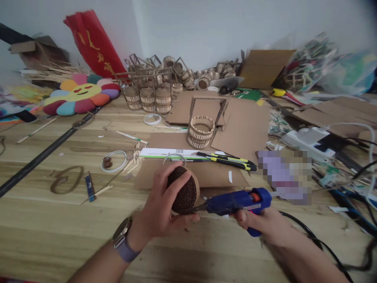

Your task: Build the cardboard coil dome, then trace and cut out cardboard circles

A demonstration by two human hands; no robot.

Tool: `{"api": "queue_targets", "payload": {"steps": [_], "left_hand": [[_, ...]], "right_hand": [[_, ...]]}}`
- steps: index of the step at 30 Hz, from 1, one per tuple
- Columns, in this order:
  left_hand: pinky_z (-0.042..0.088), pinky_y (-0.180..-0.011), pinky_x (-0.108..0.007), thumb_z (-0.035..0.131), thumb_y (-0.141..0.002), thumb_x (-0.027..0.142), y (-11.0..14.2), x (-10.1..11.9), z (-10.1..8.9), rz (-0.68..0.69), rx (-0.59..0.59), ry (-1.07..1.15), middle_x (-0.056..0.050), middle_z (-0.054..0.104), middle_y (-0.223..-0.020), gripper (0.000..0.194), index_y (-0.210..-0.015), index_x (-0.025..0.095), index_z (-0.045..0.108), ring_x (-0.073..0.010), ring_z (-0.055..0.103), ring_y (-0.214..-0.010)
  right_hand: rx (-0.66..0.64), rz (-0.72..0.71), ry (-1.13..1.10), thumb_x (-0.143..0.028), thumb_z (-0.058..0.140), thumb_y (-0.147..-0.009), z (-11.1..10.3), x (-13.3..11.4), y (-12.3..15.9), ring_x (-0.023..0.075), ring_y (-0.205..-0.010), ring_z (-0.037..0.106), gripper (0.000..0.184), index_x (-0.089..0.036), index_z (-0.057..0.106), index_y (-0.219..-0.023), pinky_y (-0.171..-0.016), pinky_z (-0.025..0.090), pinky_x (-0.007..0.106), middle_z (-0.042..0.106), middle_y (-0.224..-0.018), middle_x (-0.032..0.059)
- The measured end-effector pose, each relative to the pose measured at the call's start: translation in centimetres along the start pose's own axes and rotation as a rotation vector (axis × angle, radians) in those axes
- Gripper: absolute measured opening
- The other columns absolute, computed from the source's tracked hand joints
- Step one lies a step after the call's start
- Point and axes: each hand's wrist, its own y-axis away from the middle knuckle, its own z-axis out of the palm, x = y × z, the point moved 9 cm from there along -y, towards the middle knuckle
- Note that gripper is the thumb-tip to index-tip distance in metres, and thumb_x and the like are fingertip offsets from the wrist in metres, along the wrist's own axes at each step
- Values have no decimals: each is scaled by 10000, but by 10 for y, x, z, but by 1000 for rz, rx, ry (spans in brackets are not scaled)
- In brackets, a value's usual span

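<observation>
Centrally, head view: a round brown piece point(181, 192), its face ribbed in concentric rings and its side pale, is held just above the desk point(206, 259), near the front edge of a cardboard sheet point(215, 179). The left hand point(157, 208) grasps it, fingers spread over the face and thumb below. The right hand point(265, 222) is wrapped around the handle of a blue glue gun point(226, 202), whose nozzle meets or nearly meets the piece's lower right edge; actual contact cannot be told. Judged by appearance, the piece is light, fairly stiff, rough rather than slippery, and liable to dent under hard pressure; it is best held around its rim, clear of the nozzle. The gun appears hard and heavier, best taken by its handle.
</observation>
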Motion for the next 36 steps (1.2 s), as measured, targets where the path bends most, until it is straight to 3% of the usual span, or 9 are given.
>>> {"api": "queue_targets", "payload": {"steps": [5, 10, 18, 23, 26, 30, 36], "left_hand": [[316, -1131, -481, 484, -957, 542, 0, 0, -1, 0, -5, -6, -192, 318, -1453, 685, -1511, 196, 276, -312, 346, -1359], [328, -1124, -490, 478, -962, 528, 0, 1, -2, 3, 2, -24, -193, 325, -1450, 677, -1515, 196, 274, -315, 353, -1355], [386, -1061, -549, 497, -948, 522, 0, 1, -4, 4, 27, -42, -205, 354, -1441, 688, -1521, 216, 270, -353, 396, -1315], [394, -1055, -534, 474, -957, 525, 0, 4, -4, 26, 39, -47, -207, 370, -1427, 677, -1522, 209, 275, -352, 407, -1307], [402, -1043, -543, 471, -956, 532, -1, 5, -5, 27, 38, -56, -206, 380, -1423, 682, -1529, 227, 262, -356, 421, -1297], [389, -1062, -529, 474, -960, 522, -1, 8, -7, 45, 34, -61, -207, 370, -1425, 679, -1526, 210, 268, -349, 402, -1323], [409, -1036, -548, 448, -960, 543, -1, 9, -9, 57, 74, -93, -197, 403, -1414, 679, -1537, 235, 267, -356, 431, -1296]], "right_hand": [[27, -70, 43, -706, 647, -766, -2, -7, 0, 96, -467, 304, 529, -197, 588, -633, -383, 254, 217, 384, -526, -41], [-4, 1, 47, -738, 629, -753, -1, 6, 1, 104, -512, 331, 559, -183, 675, -787, -429, 302, 220, 444, -606, -18], [6, -48, 29, -736, 631, -756, 1, -10, 1, 109, -514, 331, 554, -201, 562, -629, -434, 274, 235, 418, -593, -20], [-57, 40, 14, -784, 625, -716, 1, 6, 0, 103, -499, 372, 609, -189, 546, -617, -446, 289, 235, 458, -555, -20], [-80, 17, -22, -784, 645, -702, 1, 7, 0, 116, -521, 454, 625, -171, 585, -596, -483, 347, 242, 526, -561, 9], [-84, -12, -62, -742, 668, -728, 2, 4, 0, 136, -572, 522, 589, -154, 682, -702, -514, 406, 251, 604, -637, 42], [-13, 20, -80, -723, 741, -658, -4, 12, 4, 143, -536, 514, 590, -164, 689, -838, -501, 425, 266, 604, -595, 18]]}}
